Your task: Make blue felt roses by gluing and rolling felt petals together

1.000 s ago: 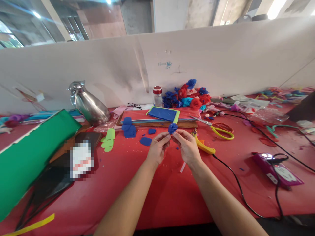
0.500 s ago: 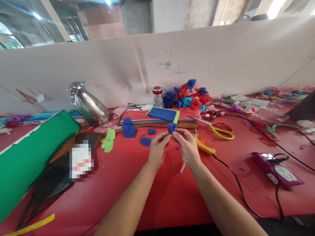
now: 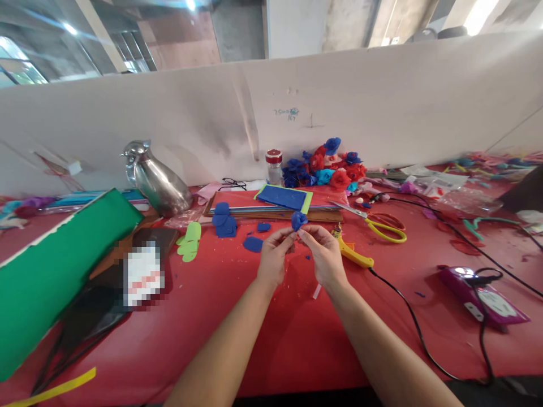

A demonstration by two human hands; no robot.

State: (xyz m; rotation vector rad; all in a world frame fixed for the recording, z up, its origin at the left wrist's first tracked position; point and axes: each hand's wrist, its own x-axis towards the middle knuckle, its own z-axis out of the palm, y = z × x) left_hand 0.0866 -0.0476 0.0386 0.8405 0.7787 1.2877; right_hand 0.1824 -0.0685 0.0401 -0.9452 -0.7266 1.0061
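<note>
A small blue paper flower (image 3: 299, 220) is held up between both hands over the middle of the red table. My left hand (image 3: 274, 251) pinches its base from the left, fingers closed. From the right, my right hand (image 3: 324, 251) pinches the same base with thumb and fingers. Left of the hands lie cut blue petal pieces (image 3: 224, 220) and a single blue piece (image 3: 253, 244). Beside my right hand rests a yellow glue gun (image 3: 356, 255), its cord trailing right. Green petal pieces (image 3: 189, 243) lie farther left.
Scissors (image 3: 384, 226) lie right of the hands. Behind are stacked coloured sheets (image 3: 237, 202), a lidded jar (image 3: 274, 167) and a heap of finished flowers (image 3: 326, 167). A steel jug (image 3: 159, 181) and green board (image 3: 63, 282) stand left; a purple power strip (image 3: 483, 297) lies right.
The view has shifted slightly, so everything sits a little farther right. Both hands keep their pinch on the blue flower, which appears slightly turned.
</note>
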